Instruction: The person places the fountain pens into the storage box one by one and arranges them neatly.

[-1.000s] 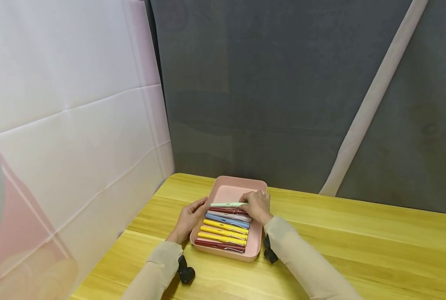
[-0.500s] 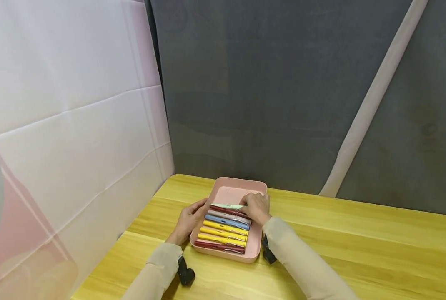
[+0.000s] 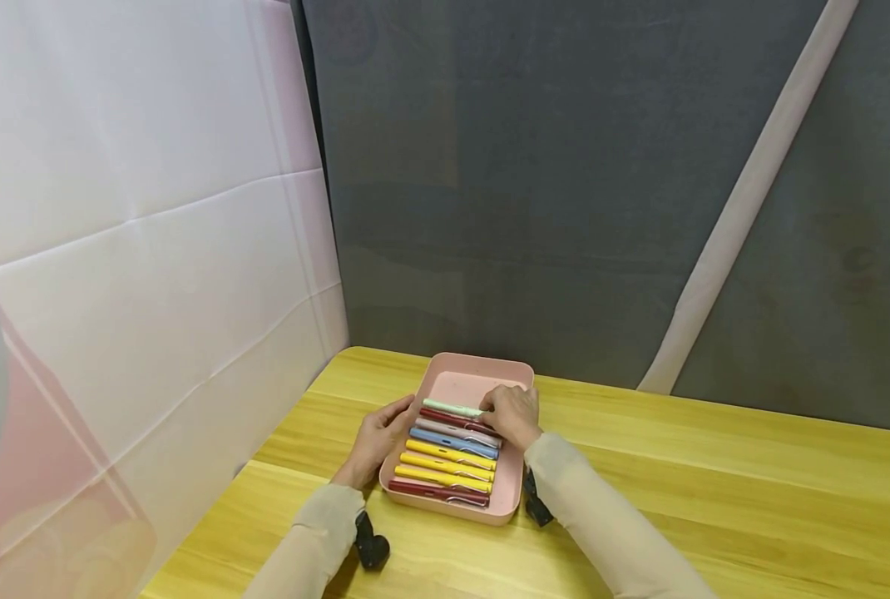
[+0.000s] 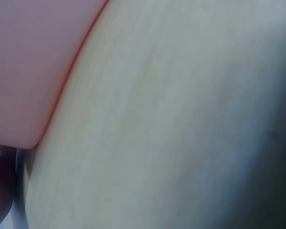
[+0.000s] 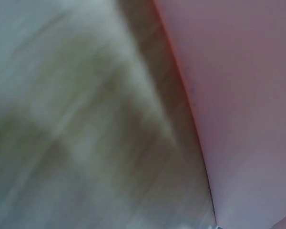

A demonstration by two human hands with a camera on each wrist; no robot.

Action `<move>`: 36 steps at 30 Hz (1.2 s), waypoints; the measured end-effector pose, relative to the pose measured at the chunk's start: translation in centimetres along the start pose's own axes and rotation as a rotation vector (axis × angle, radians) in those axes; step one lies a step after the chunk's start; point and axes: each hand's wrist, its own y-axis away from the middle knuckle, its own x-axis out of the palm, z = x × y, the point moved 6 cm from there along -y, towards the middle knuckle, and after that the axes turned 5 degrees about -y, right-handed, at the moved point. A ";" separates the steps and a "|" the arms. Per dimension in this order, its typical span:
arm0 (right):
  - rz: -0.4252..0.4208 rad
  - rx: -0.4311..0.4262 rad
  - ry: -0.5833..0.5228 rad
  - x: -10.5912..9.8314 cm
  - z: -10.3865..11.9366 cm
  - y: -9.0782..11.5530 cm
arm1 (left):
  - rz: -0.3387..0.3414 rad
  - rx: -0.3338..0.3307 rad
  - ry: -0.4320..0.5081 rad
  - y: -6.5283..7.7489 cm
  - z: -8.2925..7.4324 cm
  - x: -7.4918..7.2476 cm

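A pink tray (image 3: 482, 363) on the table holds a row of capped pens with metal clips. My right hand (image 3: 514, 413) reaches over the tray's right side and pinches the right end of a light green pen (image 3: 451, 408), the farthest in the row. Its fingertips hide that end. Just nearer lie a dark red pen (image 3: 445, 417), a pale lilac pen (image 3: 445, 431) and a blue pen (image 3: 445, 441). My left hand (image 3: 376, 439) holds the tray's left side, fingers at the rim. In both wrist views, the tray's outer wall (image 4: 33, 67) fills one side.
Three yellow pens (image 3: 445, 463) and another dark red pen (image 3: 433, 492) fill the near part of the tray. The wooden table (image 3: 677, 466) extends to the right. A white fabric wall (image 3: 175, 266) stands at left, a dark grey one (image 3: 527, 208) behind.
The light green pen has come down beside the far dark red pen, its left end shifting slightly away from me. My right hand has moved only a little; the left stays at the tray.
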 end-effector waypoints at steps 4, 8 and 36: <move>0.003 0.007 0.003 0.1 0.0 0.0 | -0.005 -0.003 -0.002 0.0 0.0 0.0; -0.008 0.003 0.004 0.0 0.1 0.1 | 0.000 0.007 -0.010 0.1 -0.1 0.1; -0.004 0.007 -0.021 -0.3 -0.4 0.6 | 0.010 0.017 -0.027 -0.1 0.0 0.6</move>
